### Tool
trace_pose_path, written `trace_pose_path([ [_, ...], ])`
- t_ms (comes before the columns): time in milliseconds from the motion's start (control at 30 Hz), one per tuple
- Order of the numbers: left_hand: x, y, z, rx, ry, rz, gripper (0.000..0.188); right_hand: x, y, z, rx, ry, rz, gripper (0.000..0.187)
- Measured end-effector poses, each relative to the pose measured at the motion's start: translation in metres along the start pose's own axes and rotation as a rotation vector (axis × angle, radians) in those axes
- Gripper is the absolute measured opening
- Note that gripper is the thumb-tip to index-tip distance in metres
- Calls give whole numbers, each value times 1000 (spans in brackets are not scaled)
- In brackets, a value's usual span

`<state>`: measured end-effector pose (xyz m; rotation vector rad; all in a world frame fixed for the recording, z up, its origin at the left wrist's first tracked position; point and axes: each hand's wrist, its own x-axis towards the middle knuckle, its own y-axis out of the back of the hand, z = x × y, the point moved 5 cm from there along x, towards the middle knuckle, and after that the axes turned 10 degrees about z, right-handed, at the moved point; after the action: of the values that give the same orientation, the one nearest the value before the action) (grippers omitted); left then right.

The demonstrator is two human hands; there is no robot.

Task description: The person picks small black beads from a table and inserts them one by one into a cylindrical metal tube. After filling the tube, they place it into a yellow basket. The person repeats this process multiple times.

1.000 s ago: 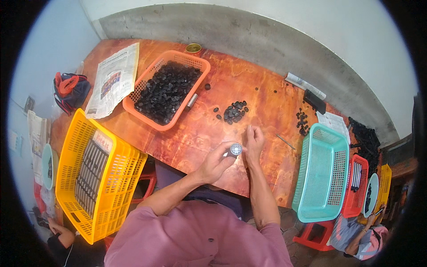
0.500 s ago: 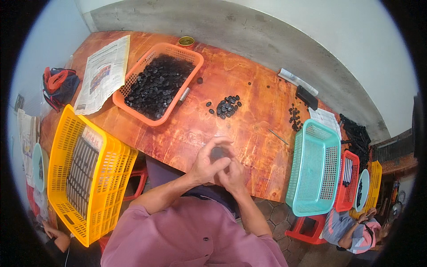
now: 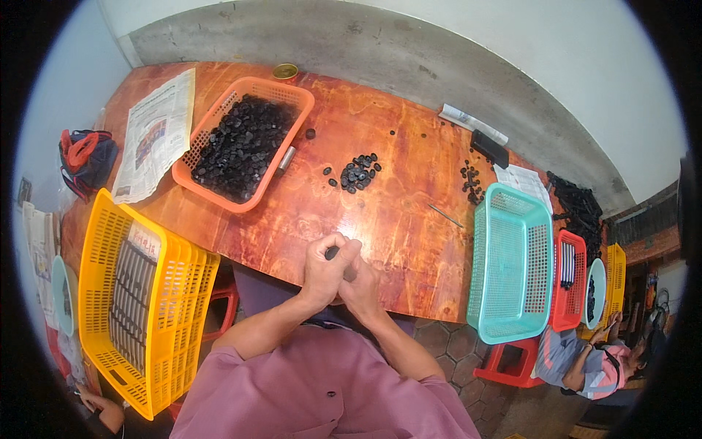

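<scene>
Close together over the table's front edge, my left hand (image 3: pixel 319 276) and my right hand (image 3: pixel 361 291) both have curled fingers. A small black piece (image 3: pixel 332 253) shows between the left thumb and fingers, and the right fingers press against it from the other side. Most of the piece is hidden, so its full shape cannot be made out. Beyond my hands lies a small pile of glossy black oval pieces (image 3: pixel 357 175). An orange basket (image 3: pixel 250 205) at the far left holds many more black pieces.
Stacked yellow crates (image 3: pixel 170 307) stand at the left, by a newspaper (image 3: pixel 155 135). A turquoise basket (image 3: pixel 479 293), a red basket (image 3: pixel 569 318) and a thin rod (image 3: pixel 444 215) are on the right. Small black pieces (image 3: pixel 472 183) lie scattered near a black box (image 3: pixel 489 148). Another person (image 3: pixel 585 362) sits at the right.
My hands have come closer together, and the right fingers now cover more of the black piece. The whole view has shifted slightly; the things on the table stay in place.
</scene>
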<state>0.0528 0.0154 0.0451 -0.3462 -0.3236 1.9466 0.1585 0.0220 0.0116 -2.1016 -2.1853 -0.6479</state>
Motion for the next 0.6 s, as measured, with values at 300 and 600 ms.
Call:
trace_pose_path([
  [300,-29,-18,42,103,-175,-350,39,-17,5,22,194,25,-351,19],
  [600,-24,-15,37,288,-84,-523,30,-15,16,-3,360,-62,-345,28],
])
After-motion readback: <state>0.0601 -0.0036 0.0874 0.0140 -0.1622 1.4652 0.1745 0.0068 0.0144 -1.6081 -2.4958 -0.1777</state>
